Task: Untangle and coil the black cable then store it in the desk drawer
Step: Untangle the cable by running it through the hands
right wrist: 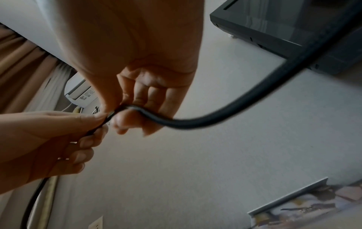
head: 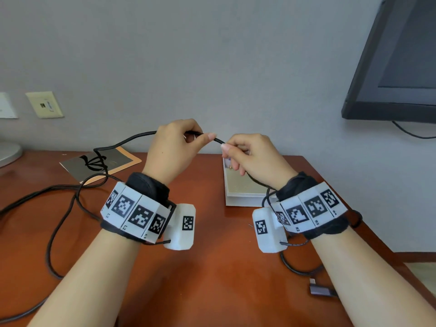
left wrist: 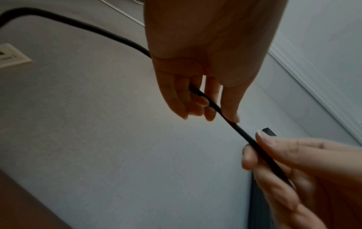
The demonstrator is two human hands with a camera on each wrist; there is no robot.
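Hands raised above the desk (head: 212,267): my left hand (head: 173,149) and my right hand (head: 253,154) each pinch the black cable (head: 132,138) between thumb and fingers, a short span of it bridging the two. From my left hand the cable trails toward nine o'clock, down onto a knot lying on a booklet (head: 118,159), then loops across the desk.

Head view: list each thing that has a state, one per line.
black cable: partly lifted, the rest in loose loops on the desk, not coiled
knot: still tangled, on the booklet
left hand: pinches the cable
right hand: pinches the cable
plug end: loose on the desk
monitor: screen dark
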